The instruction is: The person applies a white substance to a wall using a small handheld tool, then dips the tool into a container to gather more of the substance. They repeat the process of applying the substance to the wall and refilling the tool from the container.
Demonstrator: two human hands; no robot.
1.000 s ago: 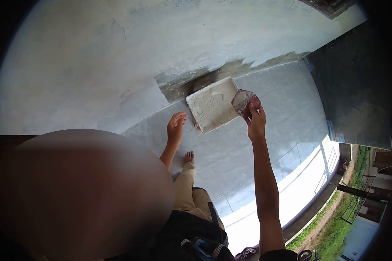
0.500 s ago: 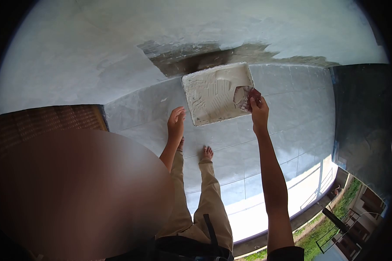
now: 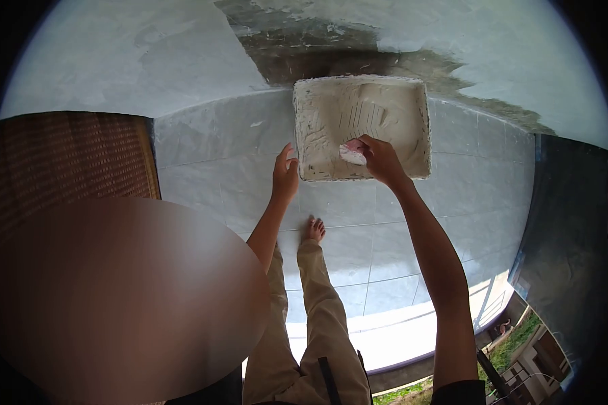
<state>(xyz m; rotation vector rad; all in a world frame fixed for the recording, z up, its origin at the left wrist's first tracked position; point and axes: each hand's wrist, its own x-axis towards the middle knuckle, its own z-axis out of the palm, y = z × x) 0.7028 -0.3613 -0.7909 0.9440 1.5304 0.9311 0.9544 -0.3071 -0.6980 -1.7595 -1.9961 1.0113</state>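
Observation:
Held in my right hand is a small reddish scraper with pale plaster smeared over its blade. The fingers close around its top, and the blade is low over the front part of the plaster tray, possibly touching the mix. Wet, cream-coloured plaster covers the tray's bottom, with ridged lines near its middle. My left hand is beside the tray's left edge, fingers loosely apart and holding nothing.
Beyond the tray rises a wall with a dark, uncoated patch low down. The tray stands on grey floor tiles. A woven brown panel is at left, a dark panel at right. My bare foot shows below; a blurred oval covers the lower left.
My right hand has moved left with the scraper, from the tray's right edge to over its front middle. The view has shifted, and my left hand's fingers are more spread.

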